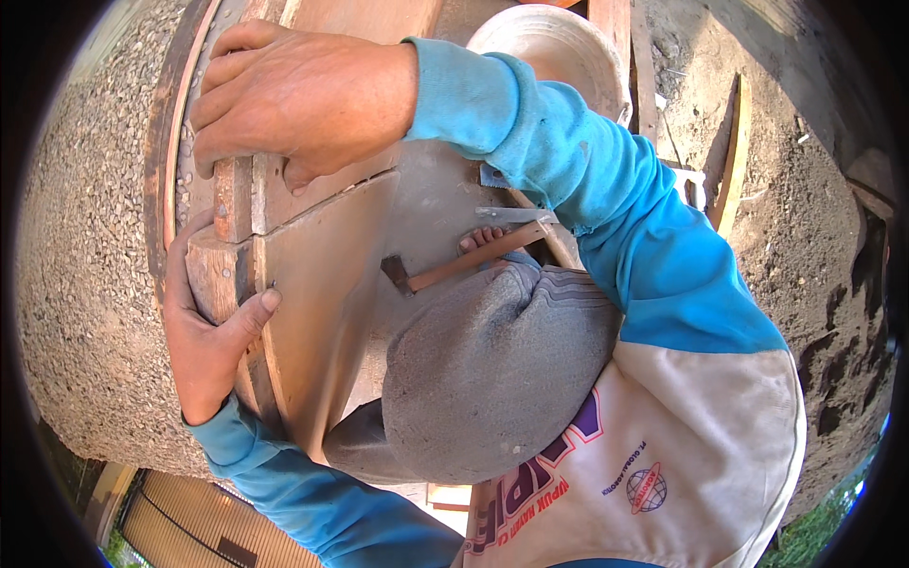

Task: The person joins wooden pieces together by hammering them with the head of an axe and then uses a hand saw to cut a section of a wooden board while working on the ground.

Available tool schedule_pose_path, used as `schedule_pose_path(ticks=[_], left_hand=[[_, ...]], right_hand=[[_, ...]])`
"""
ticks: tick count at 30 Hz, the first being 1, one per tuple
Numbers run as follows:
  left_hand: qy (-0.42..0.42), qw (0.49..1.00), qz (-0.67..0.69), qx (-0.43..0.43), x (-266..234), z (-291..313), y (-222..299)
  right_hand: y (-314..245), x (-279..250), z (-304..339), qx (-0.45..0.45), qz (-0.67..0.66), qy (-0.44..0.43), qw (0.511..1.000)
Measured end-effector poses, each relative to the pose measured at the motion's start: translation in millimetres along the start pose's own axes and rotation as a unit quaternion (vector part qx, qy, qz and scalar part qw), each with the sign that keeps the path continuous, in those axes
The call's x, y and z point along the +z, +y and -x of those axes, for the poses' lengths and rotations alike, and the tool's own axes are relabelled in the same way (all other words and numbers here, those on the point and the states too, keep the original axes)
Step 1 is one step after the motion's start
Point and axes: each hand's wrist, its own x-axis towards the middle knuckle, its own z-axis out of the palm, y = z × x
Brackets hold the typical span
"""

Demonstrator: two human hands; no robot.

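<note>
My right hand [298, 99] is closed over the upper wooden panel [350, 180] at its batten edge, fingers over the far side and thumb on the near side. Below it, my left hand [213, 331] wraps round the batten of the lower wooden panel [317, 275]. Its thumb presses near the panel's face, and its fingers go partly out of sight behind the wood. The two panels meet along a narrow seam between my hands. A hammer [473, 260] with a wooden handle and dark head lies beside my bare foot [481, 238], near my bent knee.
Gravel [95, 246] covers the ground at the left. A round whitish basin [559, 47] stands at the top, partly behind my right sleeve. A loose wooden strip [734, 156] lies on the soil at the right. Corrugated sheeting [189, 516] shows at the lower left.
</note>
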Motion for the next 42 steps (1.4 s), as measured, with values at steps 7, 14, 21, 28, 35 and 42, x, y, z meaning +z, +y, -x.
schedule_pose_path(ticks=[7,14,21,28,35,42], left_hand=[[0.121,0.982,-0.143,0.04,22.3,-12.7,15.1],[0.145,0.974,-0.174,0.029,27.6,-15.3,24.0],[0.126,0.979,-0.159,0.006,23.5,-15.4,20.6],[0.123,0.981,-0.149,-0.001,20.7,-14.2,17.5],[0.11,0.981,-0.155,0.029,22.4,-15.2,18.4],[0.117,0.982,-0.148,0.025,21.6,-13.2,15.5]], right_hand=[[1.3,2.7,-0.9,0.0,-0.01,0.009,1.0],[2.6,2.3,0.9,-0.004,-0.012,0.017,1.0],[-1.6,-4.3,-0.5,0.016,-0.007,-0.021,1.0],[-2.0,-0.1,0.0,0.007,0.015,-0.008,1.0],[-0.1,-0.1,0.3,0.013,0.032,-0.007,0.999],[-1.3,-2.6,1.7,0.0,0.007,0.005,1.0]])
